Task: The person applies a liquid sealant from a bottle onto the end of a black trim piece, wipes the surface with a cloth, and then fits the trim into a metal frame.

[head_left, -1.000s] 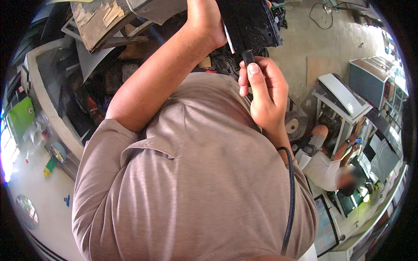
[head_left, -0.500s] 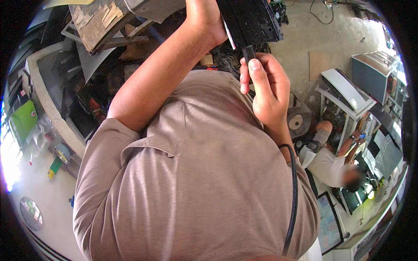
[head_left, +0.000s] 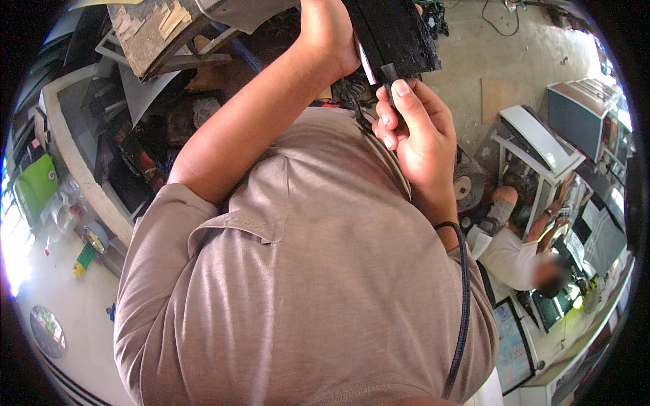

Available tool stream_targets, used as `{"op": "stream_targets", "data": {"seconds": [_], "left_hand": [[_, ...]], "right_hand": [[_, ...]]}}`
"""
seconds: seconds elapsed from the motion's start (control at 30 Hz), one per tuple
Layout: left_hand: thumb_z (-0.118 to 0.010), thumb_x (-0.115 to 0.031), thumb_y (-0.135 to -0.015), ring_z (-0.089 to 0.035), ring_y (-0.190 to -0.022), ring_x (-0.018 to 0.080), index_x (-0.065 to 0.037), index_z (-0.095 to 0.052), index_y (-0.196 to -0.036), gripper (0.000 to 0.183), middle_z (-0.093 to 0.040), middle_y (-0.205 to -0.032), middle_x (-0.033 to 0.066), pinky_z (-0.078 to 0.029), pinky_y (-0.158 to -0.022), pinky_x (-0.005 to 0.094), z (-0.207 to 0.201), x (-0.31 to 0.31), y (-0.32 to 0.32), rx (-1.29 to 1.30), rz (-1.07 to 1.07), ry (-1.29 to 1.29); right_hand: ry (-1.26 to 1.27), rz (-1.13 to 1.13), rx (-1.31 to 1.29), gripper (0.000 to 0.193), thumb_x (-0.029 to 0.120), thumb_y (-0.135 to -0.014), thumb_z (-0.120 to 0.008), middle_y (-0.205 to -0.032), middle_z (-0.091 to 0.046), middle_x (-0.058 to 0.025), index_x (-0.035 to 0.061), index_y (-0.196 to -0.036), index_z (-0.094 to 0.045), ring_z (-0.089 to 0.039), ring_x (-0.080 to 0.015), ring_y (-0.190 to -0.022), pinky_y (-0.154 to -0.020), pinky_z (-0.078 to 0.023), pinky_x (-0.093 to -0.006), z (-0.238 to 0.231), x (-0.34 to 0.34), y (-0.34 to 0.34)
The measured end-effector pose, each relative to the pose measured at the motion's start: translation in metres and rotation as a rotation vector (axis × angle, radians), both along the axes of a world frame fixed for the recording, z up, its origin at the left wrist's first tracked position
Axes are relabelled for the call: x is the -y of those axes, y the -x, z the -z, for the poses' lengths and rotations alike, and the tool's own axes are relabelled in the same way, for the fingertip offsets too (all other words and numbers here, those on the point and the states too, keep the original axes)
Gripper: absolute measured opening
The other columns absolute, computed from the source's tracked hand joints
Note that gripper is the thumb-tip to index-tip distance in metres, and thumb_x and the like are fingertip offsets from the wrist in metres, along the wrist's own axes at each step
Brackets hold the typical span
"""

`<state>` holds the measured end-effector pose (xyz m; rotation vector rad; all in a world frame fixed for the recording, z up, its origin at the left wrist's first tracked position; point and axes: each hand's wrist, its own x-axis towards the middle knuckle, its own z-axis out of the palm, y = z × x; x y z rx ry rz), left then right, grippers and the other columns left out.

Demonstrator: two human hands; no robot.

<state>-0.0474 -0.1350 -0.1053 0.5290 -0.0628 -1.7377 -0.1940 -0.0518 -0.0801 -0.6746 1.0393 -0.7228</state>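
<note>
At the top of the view, my left hand is wrapped around the side of a black, box-like panel with a rough, speckled face and a thin white strip along its left edge. Most of its fingers are hidden behind the panel; one fingertip shows at the far side. My right hand pinches a short black cylindrical stick between thumb and fingers. The stick's upper end overlaps the panel's lower edge in view; whether they touch I cannot tell. A black braided cord loops at my right wrist and runs down my sleeve.
A worn wooden bench stands at the upper left, beside a grey frame. On the right are a cabinet, a white rack, and a seated person at work. A green bag lies at far left.
My right hand has shifted slightly right, and more of the stick's upper end shows against the panel. My left hand and the panel have moved a little to the right.
</note>
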Motion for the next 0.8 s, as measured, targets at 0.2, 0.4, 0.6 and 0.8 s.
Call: {"op": "stream_targets", "data": {"seconds": [0.2,0.4,0.6,0.8], "left_hand": [[-0.038,-0.078,-0.085,-0.063,-0.071,0.0265,-0.007,-0.062,-0.095,0.075,-0.062,-0.079,0.0107,-0.053,-0.065,0.0396,0.0,-0.004,0.0,0.014,0.002,0.022],[-0.037,-0.077,-0.086,-0.063,-0.072,0.0265,-0.008,-0.061,-0.097,0.075,-0.062,-0.08,0.0109,-0.054,-0.066,0.0404,-0.01,-0.005,0.002,0.013,-0.016,-0.013],[-0.037,-0.077,-0.085,-0.063,-0.072,0.027,-0.008,-0.062,-0.099,0.075,-0.063,-0.082,0.0115,-0.054,-0.065,0.0397,-0.007,-0.005,0.002,0.041,-0.026,0.036],[-0.037,-0.078,-0.085,-0.063,-0.073,0.0266,-0.008,-0.062,-0.099,0.076,-0.063,-0.082,0.0115,-0.054,-0.065,0.0391,-0.004,-0.007,0.004,0.045,-0.019,0.054]], "right_hand": [[0.077,0.034,-0.075,0.025,0.022,-0.099,-0.057,-0.071,-0.055,-0.0007,-0.001,-0.091,-0.061,-0.045,-0.0057,-0.059,-0.053,-0.036,-0.0204,0.003,-0.008,0.006],[0.137,-0.01,-0.111,0.023,0.021,-0.099,-0.056,-0.071,-0.055,0.0001,-0.0009,-0.092,-0.06,-0.043,-0.0044,-0.06,-0.055,-0.035,-0.0197,0.003,-0.014,0.011],[0.144,-0.012,-0.115,0.023,0.021,-0.099,-0.056,-0.072,-0.055,0.0006,-0.0008,-0.092,-0.06,-0.043,-0.0041,-0.06,-0.055,-0.035,-0.0193,0.002,-0.016,0.012],[0.156,-0.02,-0.126,0.023,0.021,-0.099,-0.056,-0.072,-0.055,0.0008,-0.0003,-0.091,-0.061,-0.043,-0.004,-0.061,-0.055,-0.035,-0.0195,0.002,-0.017,0.012]]}}
